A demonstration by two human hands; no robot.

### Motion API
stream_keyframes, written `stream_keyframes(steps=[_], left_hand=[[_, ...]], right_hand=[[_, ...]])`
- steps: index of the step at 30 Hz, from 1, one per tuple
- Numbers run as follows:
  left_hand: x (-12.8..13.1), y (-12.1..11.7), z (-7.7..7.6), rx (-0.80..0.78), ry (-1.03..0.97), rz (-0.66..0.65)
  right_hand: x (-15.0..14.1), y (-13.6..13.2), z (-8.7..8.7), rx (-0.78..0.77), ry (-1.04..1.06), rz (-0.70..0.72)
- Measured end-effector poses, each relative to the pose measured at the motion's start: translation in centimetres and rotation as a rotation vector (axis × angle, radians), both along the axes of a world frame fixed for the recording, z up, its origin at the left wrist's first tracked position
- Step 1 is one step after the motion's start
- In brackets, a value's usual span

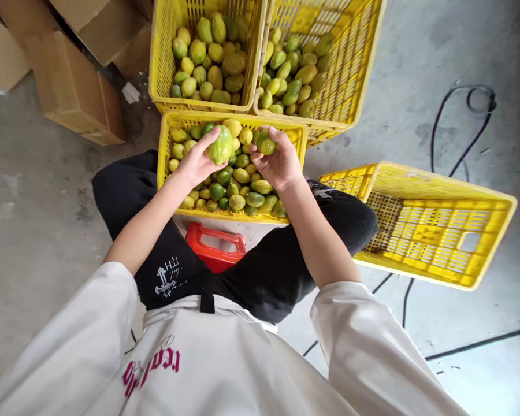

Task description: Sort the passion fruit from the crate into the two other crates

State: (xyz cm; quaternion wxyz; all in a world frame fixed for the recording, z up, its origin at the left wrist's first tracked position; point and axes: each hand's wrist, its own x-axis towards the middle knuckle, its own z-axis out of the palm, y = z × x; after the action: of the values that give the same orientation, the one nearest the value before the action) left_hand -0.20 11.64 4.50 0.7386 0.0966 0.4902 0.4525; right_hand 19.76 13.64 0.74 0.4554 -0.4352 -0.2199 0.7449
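Observation:
My left hand (197, 164) is closed round a large pale green-yellow fruit (220, 145), held above the near yellow crate (167, 124). My right hand (277, 162) grips a smaller green fruit (265, 143) over the same crate. That crate sits between my knees and holds several green and yellow fruits (242, 185).
Two more yellow crates of fruit, the left one (158, 69) and the right one (364, 63), stand behind. An empty yellow crate (433, 225) lies tilted at my right. A red stool (214, 245) is under me. Cardboard boxes (75, 86) sit at the left, black cables (442, 121) on the concrete floor.

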Motion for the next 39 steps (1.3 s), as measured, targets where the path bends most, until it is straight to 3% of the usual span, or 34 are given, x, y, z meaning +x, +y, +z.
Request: stream_keyframes(steps=[11, 17, 22, 32, 39], left_hand=[[-1.0, 0.3, -0.8, -0.001, -0.067, -0.029], [-1.1, 0.5, -1.1, 0.042, -0.087, -0.008], [-0.4, 0.1, -0.8, 0.056, -0.033, 0.019], [0.0, 0.2, 0.2, -0.040, -0.109, 0.057], [-0.2, 0.3, 1.5, -0.046, -0.196, 0.082]], right_hand=[[-0.3, -0.4, 1.8, 0.090, 0.088, 0.067], [-0.1, -0.3, 0.7, 0.074, 0.103, 0.071], [0.1, -0.2, -0.1, 0.038, 0.068, 0.057], [-0.5, -0.2, 1.9, 0.086, -0.074, 0.098], [-0.3, -0.3, 0.8, 0.078, -0.012, 0.065]])
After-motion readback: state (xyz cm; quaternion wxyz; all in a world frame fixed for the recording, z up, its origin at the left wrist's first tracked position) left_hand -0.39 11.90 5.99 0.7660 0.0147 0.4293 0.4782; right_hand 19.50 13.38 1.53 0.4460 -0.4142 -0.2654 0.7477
